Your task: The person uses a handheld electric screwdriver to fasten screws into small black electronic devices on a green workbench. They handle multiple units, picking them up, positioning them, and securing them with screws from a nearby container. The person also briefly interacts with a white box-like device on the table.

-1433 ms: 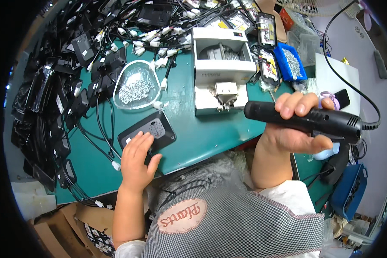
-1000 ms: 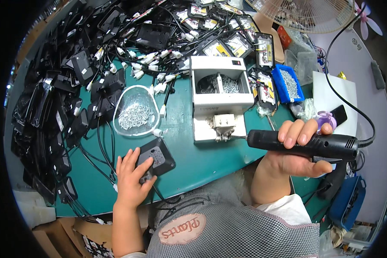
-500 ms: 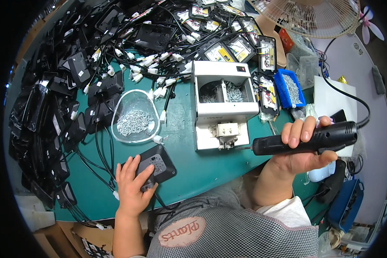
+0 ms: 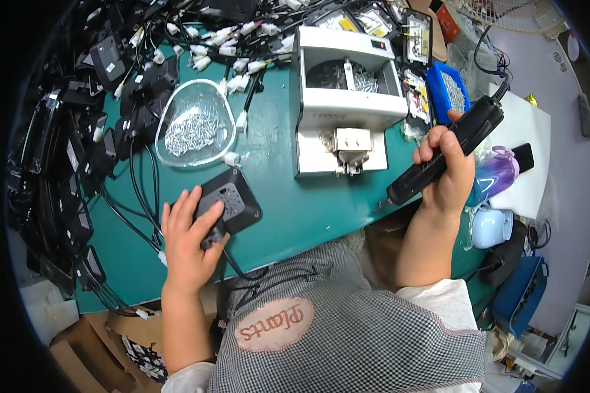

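My right hand (image 4: 444, 164) is wrapped round a black corded electric screwdriver (image 4: 432, 171). It points down and left, its bit near the table's front edge, apart from the screw feeder (image 4: 347, 108). That white feeder has loose screws inside and a metal outlet at its front. My left hand (image 4: 191, 239) grips a square black plastic housing (image 4: 242, 203) by its left side, fingers lying across its dotted panel and thumb at the near edge. A black cable runs from the housing toward my lap. Just beyond lies a clear tray (image 4: 166, 154) of silver screws.
Black housings with cables and white connectors (image 4: 115, 59) crowd the left and back of the green table (image 4: 295, 223). Right of the feeder are a blue bin (image 4: 466, 98) of screws, a purple-blue bottle (image 4: 495, 177), a light-blue cup (image 4: 491, 227) and a phone (image 4: 523, 158). A fan stands behind.
The screwdriver has drawn back from the feeder's outlet and tilted, its bit swinging down toward the table's front edge. My left hand stays on the housing. The whole view has shifted.
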